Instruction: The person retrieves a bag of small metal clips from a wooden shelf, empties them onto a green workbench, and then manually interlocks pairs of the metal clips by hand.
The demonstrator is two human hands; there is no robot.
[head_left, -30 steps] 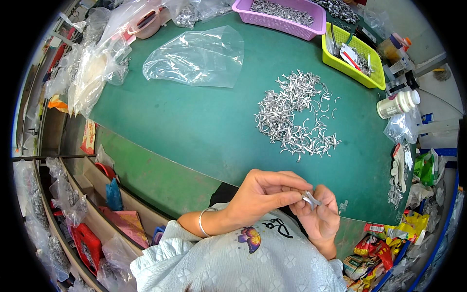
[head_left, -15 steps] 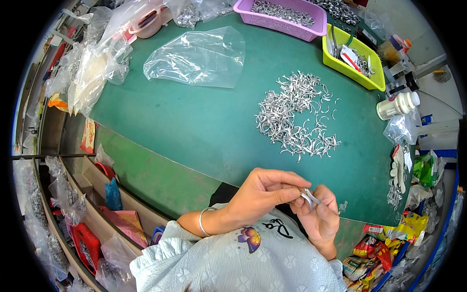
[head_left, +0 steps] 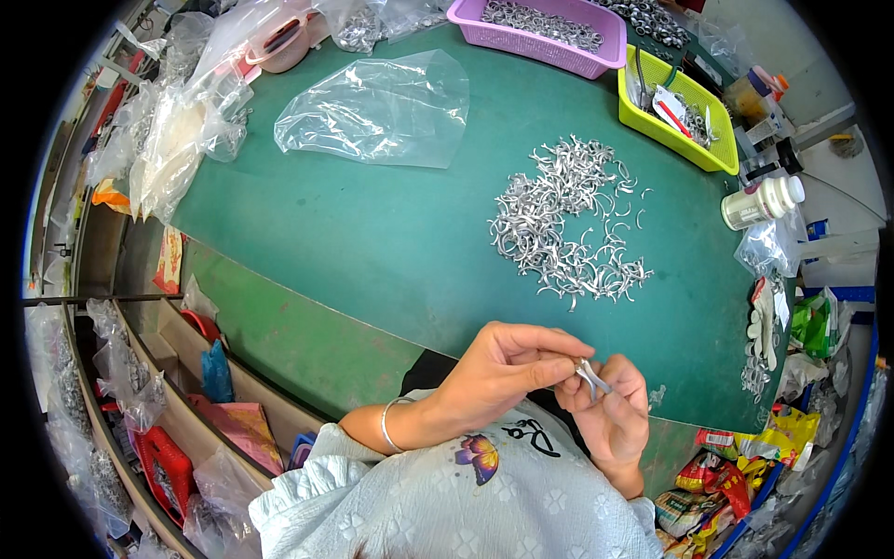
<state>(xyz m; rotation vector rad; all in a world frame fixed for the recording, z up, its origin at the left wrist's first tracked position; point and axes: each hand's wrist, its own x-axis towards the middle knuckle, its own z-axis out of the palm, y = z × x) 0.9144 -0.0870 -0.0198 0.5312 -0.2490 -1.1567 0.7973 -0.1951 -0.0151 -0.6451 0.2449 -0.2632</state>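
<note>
Close in front of my body, just off the near table edge, both hands meet at a pair of small curved silver metal pieces [head_left: 593, 379]. The two pieces touch at one end and part in a narrow V. My left hand [head_left: 507, 368] pinches their joined end between thumb and fingertips. Around the lower, parted ends, the thumb and fingers of my right hand [head_left: 610, 410] are closed. Beyond the hands, a loose heap of similar curved silver pieces [head_left: 549, 228] lies on the green table [head_left: 372, 242], with several strays at its right side.
A flat clear plastic bag [head_left: 382, 112] lies at the far middle. Purple [head_left: 545, 51] and yellow-green baskets [head_left: 675, 130] of metal parts stand at the back right. A white bottle [head_left: 762, 202] lies on the right edge. Plastic bags [head_left: 177, 140] crowd the left side.
The V between the two silver pieces has narrowed, their parted ends drawing closer together in my right fingers. My left hand has hardly moved.
</note>
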